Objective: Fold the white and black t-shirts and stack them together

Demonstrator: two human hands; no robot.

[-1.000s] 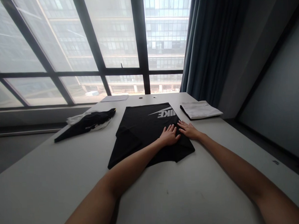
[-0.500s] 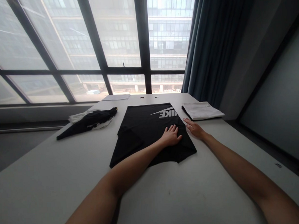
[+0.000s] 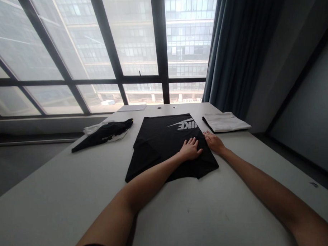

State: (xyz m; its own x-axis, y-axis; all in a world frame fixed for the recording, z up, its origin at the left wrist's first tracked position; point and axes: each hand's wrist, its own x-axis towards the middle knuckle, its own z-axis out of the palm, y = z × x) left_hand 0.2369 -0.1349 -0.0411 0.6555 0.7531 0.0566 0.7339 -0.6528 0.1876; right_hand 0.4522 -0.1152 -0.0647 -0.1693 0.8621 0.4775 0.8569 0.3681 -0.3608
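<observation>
A black T-shirt (image 3: 164,137) with a white printed logo lies spread on the white table (image 3: 178,215), its neckline toward me and one side folded in at the right. My left hand (image 3: 190,149) rests flat on the shirt near its right side, fingers spread. Along the shirt's right edge lies my right hand (image 3: 213,142), fingers stretched out and fingertips by the fabric's border. Neither hand grips the cloth. Part of the shirt is hidden under my left forearm.
Crumpled black and white clothes (image 3: 102,134) lie on the left of the table. On the right sits a folded white and black stack of cloth (image 3: 227,122). White paper-like sheets (image 3: 132,108) lie at the far edge, before the windows. A blue curtain (image 3: 228,56) hangs behind.
The view has shifted slightly, so everything appears a little further right. My right hand has drawn a bit nearer along the shirt's right edge; my left hand stays flat on the cloth.
</observation>
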